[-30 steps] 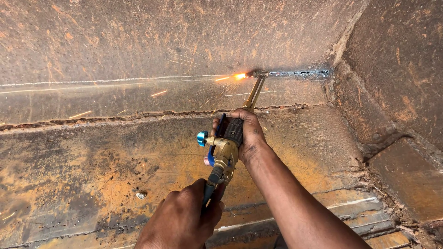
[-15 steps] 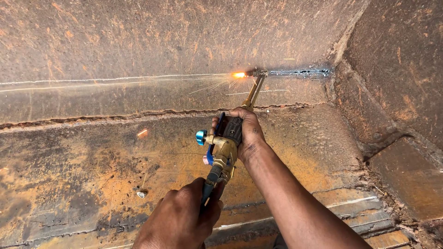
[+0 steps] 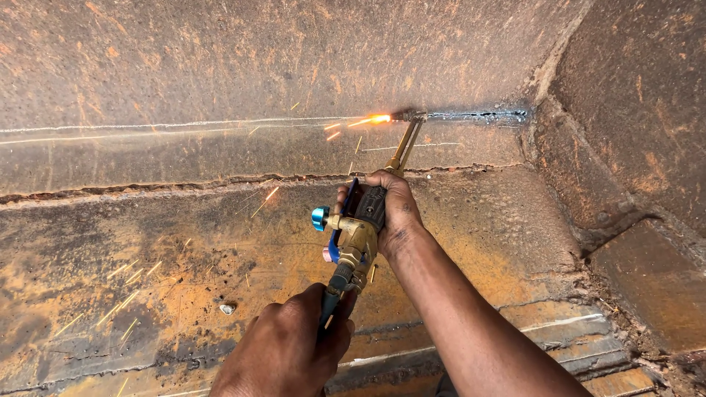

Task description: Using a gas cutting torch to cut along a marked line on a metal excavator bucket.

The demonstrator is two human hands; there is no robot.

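Note:
I hold a brass cutting torch (image 3: pixel 358 234) with both hands. My right hand (image 3: pixel 391 209) grips its body near the blue valve knob (image 3: pixel 320 217). My left hand (image 3: pixel 290 351) is closed around the hose end at the bottom of the view. The torch's thin tubes (image 3: pixel 404 145) reach up to the tip, where a bright orange flame (image 3: pixel 379 118) meets a white chalk line (image 3: pixel 176 125) on the rusty steel plate (image 3: pixel 184 59). Right of the tip runs a dark cut slot (image 3: pixel 478 115). Sparks fly down and to the left.
A rough weld seam (image 3: pixel 147 187) runs across below the chalk line. A rusty side wall (image 3: pixel 632 110) closes in at the right, forming a corner. Stepped steel edges (image 3: pixel 573 345) lie at the lower right. A small white scrap (image 3: pixel 227 309) sits on the rusty lower plate.
The flame has crept slightly left along the chalk line, lengthening the cut. More sparks now scatter to the lower left. Both hands keep their grip.

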